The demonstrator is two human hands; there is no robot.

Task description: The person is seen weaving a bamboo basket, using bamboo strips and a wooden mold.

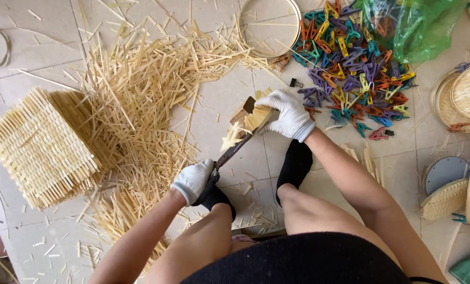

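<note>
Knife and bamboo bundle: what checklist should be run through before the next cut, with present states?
1. Left hand gripping the knife handle: ok.
2. Right hand holding the bamboo bundle steady: ok.
3. Both hands gloved: ok.
4. Right fingers clear of the blade: cannot tell.
5. Feet in black socks away from the blade: not ok, they lie close beneath it.
6. Floor clear of cut strips: not ok.
</note>
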